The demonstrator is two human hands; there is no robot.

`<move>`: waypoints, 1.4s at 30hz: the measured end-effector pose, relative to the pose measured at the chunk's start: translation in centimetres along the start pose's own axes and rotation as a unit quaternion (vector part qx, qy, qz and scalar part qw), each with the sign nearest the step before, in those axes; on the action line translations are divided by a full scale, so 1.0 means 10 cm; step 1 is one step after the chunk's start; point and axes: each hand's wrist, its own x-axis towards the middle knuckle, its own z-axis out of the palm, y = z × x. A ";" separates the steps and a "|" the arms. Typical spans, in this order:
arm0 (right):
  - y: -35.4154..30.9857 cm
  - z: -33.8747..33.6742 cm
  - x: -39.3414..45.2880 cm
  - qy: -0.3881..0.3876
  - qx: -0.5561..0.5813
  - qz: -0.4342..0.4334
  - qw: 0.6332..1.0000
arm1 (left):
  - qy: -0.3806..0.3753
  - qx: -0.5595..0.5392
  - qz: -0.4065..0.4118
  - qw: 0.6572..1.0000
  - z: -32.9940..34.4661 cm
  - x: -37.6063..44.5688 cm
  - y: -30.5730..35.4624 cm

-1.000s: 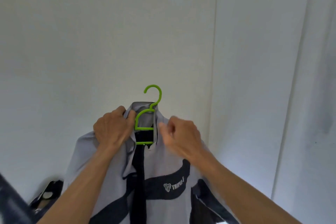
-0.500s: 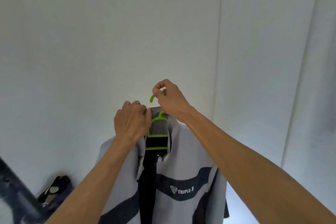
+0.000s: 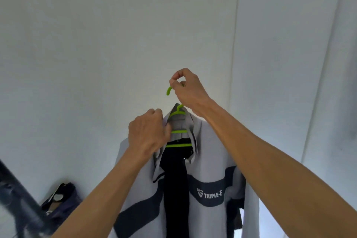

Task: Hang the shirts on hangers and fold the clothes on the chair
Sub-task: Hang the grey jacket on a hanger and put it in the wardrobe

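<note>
Right now my right hand (image 3: 188, 88) pinches the top of the green hanger (image 3: 178, 131) at its hook, thumb and fingers (image 3: 176, 78) curled round the plastic, with only the hook's free tip poking out to the left of my knuckles. My left hand (image 3: 147, 133) grips the left side of the collar of the grey shirt (image 3: 208, 160), fingers closed on the cloth just beside the hanger's bars. The shirt hangs from the hanger in the air in front of a white wall (image 3: 96, 44), its dark front strip and navy band facing me; nothing carries it but my 2 hands.

I judge the shirt is seated on the hanger and the hanging step is nearly done, though I see no rail or peg to hook it on. The risk, as I see it: the collar on my left sits bunched, so if I let go there the shoulder may slide off the hanger's arm. My pinch on the hook is also narrow, and the shirt's weight could twist it out of my fingers. Low at the left, a dark bundle (image 3: 58, 203) lies against the wall.
</note>
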 end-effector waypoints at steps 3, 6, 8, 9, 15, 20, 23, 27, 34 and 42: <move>-0.04 0.00 -0.05 0.000 -0.033 -0.020 0.999 | 0.034 -0.048 -0.024 0.998 -0.04 0.06 0.09; 0.09 0.08 -0.19 -0.020 -0.083 0.001 0.996 | 0.019 -0.140 -0.033 0.989 -0.11 0.24 0.03; 0.15 0.04 -0.21 0.008 -0.044 0.029 0.999 | -0.061 -0.228 -0.002 0.972 -0.06 0.25 -0.05; 0.15 -0.01 -0.19 0.032 -0.026 0.036 0.998 | -0.082 -0.263 0.002 0.961 -0.02 0.22 -0.12; 0.02 -0.34 -0.06 0.137 0.003 0.027 0.990 | -0.165 -0.273 -0.104 0.942 0.47 -0.17 -0.89; -0.05 -0.46 0.01 0.157 -0.043 0.012 0.987 | -0.077 -0.350 -0.122 0.926 0.50 -0.26 -0.94; 0.05 -0.40 -0.07 0.086 -0.097 0.026 0.991 | 0.042 -0.382 -0.107 0.917 0.32 -0.13 -0.92; 0.07 -0.41 -0.07 0.137 -0.032 0.026 0.990 | 0.013 -0.351 -0.059 0.935 0.25 -0.09 -1.07; -0.02 -0.31 0.03 0.158 -0.024 0.032 0.987 | 0.044 -0.177 -0.154 0.971 0.36 -0.26 -1.06; -0.08 -0.03 0.10 0.157 -0.043 0.027 0.986 | -0.018 0.065 0.056 0.996 0.16 -0.35 0.05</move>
